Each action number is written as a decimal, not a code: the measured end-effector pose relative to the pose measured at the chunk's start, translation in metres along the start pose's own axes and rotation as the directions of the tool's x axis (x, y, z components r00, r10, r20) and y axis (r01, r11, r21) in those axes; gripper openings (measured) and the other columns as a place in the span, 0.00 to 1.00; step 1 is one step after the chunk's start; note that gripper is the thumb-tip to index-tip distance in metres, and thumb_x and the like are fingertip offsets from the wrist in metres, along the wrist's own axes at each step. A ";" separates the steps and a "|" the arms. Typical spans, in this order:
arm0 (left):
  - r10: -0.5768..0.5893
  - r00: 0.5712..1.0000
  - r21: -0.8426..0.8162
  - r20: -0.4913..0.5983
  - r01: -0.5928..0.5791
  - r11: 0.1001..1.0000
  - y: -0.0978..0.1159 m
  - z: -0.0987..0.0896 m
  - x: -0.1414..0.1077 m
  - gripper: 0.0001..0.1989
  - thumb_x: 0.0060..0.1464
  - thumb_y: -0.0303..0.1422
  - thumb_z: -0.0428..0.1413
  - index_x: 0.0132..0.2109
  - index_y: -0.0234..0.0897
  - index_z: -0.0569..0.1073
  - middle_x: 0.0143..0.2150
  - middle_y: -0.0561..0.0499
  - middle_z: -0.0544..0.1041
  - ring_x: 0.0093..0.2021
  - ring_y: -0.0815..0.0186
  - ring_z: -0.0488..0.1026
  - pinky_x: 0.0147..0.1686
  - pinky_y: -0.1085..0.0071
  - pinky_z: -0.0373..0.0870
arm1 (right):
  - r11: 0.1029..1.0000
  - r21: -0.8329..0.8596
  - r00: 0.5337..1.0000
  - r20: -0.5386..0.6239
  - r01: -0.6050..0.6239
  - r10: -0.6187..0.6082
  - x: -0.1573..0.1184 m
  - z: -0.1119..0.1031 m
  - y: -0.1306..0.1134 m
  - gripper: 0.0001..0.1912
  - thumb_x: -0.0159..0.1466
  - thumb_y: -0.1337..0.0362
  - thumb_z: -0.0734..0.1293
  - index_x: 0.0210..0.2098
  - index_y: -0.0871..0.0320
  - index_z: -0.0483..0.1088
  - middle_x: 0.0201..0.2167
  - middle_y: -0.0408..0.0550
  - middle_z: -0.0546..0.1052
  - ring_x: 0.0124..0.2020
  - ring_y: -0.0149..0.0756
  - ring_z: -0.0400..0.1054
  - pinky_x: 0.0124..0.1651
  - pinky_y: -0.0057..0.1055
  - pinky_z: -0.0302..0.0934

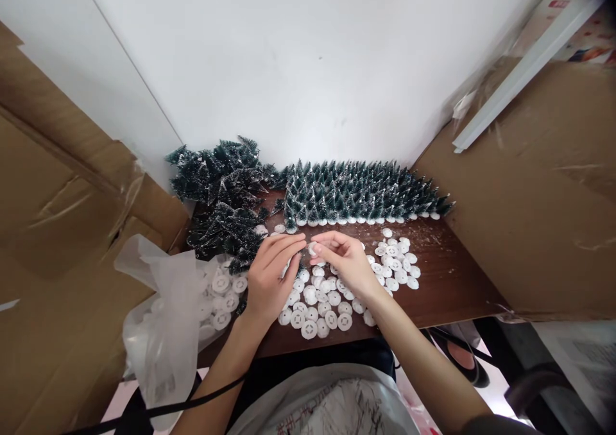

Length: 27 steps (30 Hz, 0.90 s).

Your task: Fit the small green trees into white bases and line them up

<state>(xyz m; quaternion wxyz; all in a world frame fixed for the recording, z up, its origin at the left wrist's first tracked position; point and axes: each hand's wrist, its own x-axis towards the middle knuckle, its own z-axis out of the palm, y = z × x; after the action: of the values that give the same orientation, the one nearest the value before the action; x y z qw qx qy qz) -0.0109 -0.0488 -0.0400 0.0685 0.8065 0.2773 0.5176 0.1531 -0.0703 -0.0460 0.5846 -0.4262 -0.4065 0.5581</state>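
Observation:
My right hand (344, 258) pinches a small white round base (312, 249) between thumb and fingertips. Facing it, my left hand (276, 268) is closed around a miniature frosted tree (301, 266), mostly hidden by the fingers, with a dark green bit showing below the thumb. The two sets of fingertips almost meet above the table. Loose white bases (322, 307) lie scattered under and in front of both hands. A heap of loose miniature trees (228, 226) lies beyond my left hand. Behind my right hand stand dense rows of trees on white bases (360, 191).
A translucent plastic bag (168, 307) with more white bases sits at the left of the brown table (447, 281). Cardboard (62, 242) borders the left side and more cardboard (529, 217) the right. A white wall (298, 69) closes off the back.

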 end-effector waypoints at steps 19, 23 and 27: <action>0.017 0.997 -0.074 0.069 -0.012 0.997 0.004 -0.003 -0.001 0.23 0.61 0.20 0.49 0.61 0.39 0.62 0.63 0.38 0.68 0.63 0.56 0.67 0.59 0.52 0.70 | 1.000 0.027 0.998 0.056 -0.010 0.008 -0.001 0.002 0.000 0.12 0.53 0.60 0.77 0.33 0.56 0.76 0.27 0.41 0.78 0.29 0.30 0.73 0.39 0.35 0.75; -0.029 0.998 -0.166 0.047 0.036 0.985 0.000 0.000 -0.004 0.24 0.64 0.21 0.46 0.64 0.41 0.60 0.65 0.40 0.65 0.66 0.55 0.64 0.61 0.50 0.67 | 1.000 0.023 0.996 0.088 0.014 -0.016 0.000 0.003 0.003 0.14 0.52 0.60 0.78 0.35 0.57 0.74 0.28 0.41 0.77 0.30 0.31 0.73 0.37 0.34 0.75; -0.138 0.990 -0.291 -0.027 0.124 0.949 -0.003 0.004 -0.005 0.26 0.67 0.25 0.44 0.68 0.49 0.54 0.69 0.42 0.59 0.63 0.56 0.68 0.57 0.53 0.73 | 0.988 -0.093 0.982 0.155 0.121 -0.106 -0.002 0.003 0.008 0.21 0.55 0.61 0.76 0.45 0.54 0.70 0.32 0.42 0.77 0.33 0.32 0.73 0.38 0.34 0.74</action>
<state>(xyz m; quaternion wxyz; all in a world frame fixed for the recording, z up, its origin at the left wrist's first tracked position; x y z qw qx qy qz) -0.0098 -0.0483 -0.0466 0.2132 0.7553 0.2533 0.5656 0.1476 -0.0715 -0.0523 0.5609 -0.3884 -0.5007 0.5328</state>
